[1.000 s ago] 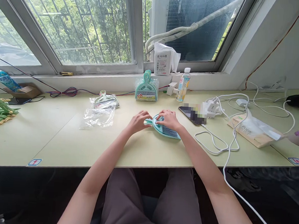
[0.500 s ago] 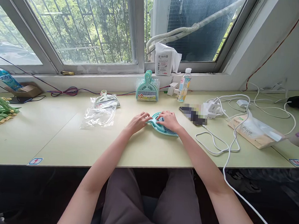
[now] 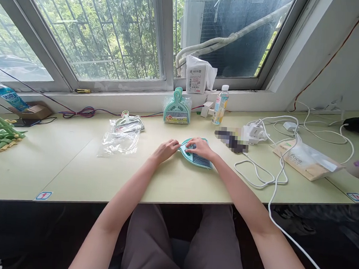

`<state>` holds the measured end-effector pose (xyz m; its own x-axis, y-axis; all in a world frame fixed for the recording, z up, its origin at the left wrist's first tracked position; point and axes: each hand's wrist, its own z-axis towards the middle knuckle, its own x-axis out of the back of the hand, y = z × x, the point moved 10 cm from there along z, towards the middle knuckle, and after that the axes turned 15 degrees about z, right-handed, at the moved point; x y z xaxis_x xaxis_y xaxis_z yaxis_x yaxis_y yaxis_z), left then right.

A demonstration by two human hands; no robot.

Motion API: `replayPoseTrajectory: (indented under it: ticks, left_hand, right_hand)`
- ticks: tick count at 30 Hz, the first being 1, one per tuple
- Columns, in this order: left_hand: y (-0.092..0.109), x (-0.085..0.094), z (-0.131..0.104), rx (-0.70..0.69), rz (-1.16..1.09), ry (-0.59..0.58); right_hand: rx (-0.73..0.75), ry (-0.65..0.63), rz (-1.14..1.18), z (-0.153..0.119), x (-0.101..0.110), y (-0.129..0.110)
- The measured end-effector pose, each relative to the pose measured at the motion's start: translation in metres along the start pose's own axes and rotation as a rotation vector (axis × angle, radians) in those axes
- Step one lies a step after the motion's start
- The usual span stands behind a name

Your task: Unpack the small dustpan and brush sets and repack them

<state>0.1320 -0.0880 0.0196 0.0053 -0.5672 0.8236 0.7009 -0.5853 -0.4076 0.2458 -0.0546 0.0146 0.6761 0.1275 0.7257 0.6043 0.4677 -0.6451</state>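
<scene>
Shifted slightly since the earlier frame: teal dustpan set (image 3: 198,161). Left hand (image 3: 167,150) pinches its handle (image 3: 182,148); right hand's (image 3: 202,147) fingers curl over it, grip undeterminable.

dustpan (image 3: 186,156): teal | bristles (image 3: 201,161): blue-grey | tabletop (image 3: 81,168): pale yellow-green | trousers (image 3: 147,247): brownish-grey

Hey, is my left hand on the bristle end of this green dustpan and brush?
No, the left hand is at the handle end of the dustpan and brush; the right hand lies nearer the bristles.
</scene>
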Motion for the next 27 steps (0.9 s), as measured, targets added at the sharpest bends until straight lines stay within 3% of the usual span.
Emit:
replayPoseTrajectory:
  ticks: [10,15,18,20,22,24,27]
  left_hand:
    - [0.008,-0.015,0.000,-0.009,0.011,-0.074]
    - [0.008,-0.019,-0.002,0.005,0.012,-0.108]
    - [0.001,-0.002,0.000,0.078,-0.023,-0.002]
    - [-0.018,0.019,0.000,0.255,-0.070,0.155]
    - [-0.039,0.030,-0.006,0.482,-0.194,0.269]
    - [-0.042,0.015,-0.004,0.595,-0.492,0.199]
    - [-0.001,-0.022,0.007,0.556,-1.100,-0.065]
  right_hand:
    - [0.011,0.000,0.013,0.006,-0.002,0.009]
    - [-0.008,0.007,-0.058,0.001,-0.004,0.001]
    - [-0.034,0.086,-0.096,-0.001,0.003,-0.009]
    - [-0.092,0.189,-0.065,-0.004,0.014,-0.012]
    - [-0.170,0.347,0.000,-0.009,0.030,-0.012]
    - [-0.214,0.502,0.061,-0.015,0.044,-0.012]
    - [-0.174,0.554,0.171,-0.014,0.045,-0.015]
